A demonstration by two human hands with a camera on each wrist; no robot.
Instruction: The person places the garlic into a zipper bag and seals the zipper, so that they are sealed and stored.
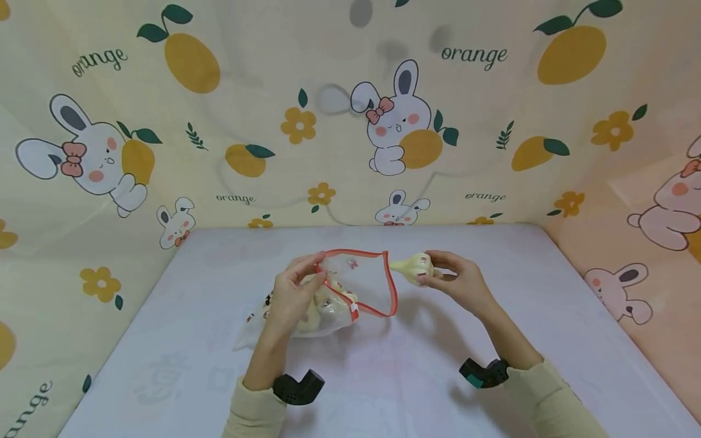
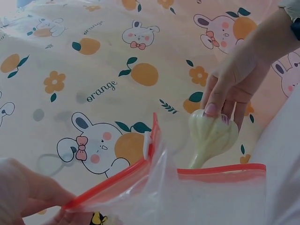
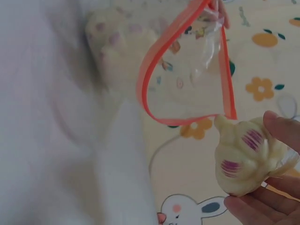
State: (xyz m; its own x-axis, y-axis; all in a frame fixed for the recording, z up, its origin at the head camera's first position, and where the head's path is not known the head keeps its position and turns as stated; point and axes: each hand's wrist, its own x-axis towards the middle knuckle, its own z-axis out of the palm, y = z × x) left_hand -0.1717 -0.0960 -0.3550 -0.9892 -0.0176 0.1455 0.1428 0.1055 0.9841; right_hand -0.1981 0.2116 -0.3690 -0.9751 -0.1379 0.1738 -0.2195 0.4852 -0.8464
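Left hand (image 1: 294, 294) pinches the red-edged rim of a clear zip bag (image 1: 334, 320) between thumb and fingers, at the rim's left part in the head view; bag mouth is spread wide and faces right, toward the other hand. Right hand (image 1: 459, 283) grasps a pale garlic bulb (image 1: 414, 267), thumb on one side, fingers on the other, gripping its root end; stem points left, right at the red strip (image 1: 392, 292) of the mouth. Can't tell whether stem and strip touch. Bulb body is outside the bag, held up above the table (image 1: 394, 383); purple streaks on its skin (image 3: 251, 139) show in the right wrist view. More pale bulbs (image 1: 310, 317) sit inside the bag, seen blurrily through the plastic; count unclear. Bag also has small coloured prints, details too small to read. White slider (image 1: 354, 307) sits on the zip near the front corner of the mouth. Bag's body lies left, partly behind the left hand and forearm. Both forearms wear beige sleeves (image 1: 553, 395) and black wrist cameras (image 1: 299, 387). Behind the white table hangs a cream cloth (image 1: 328, 55) printed with rabbits, oranges, flowers and the word "orange".
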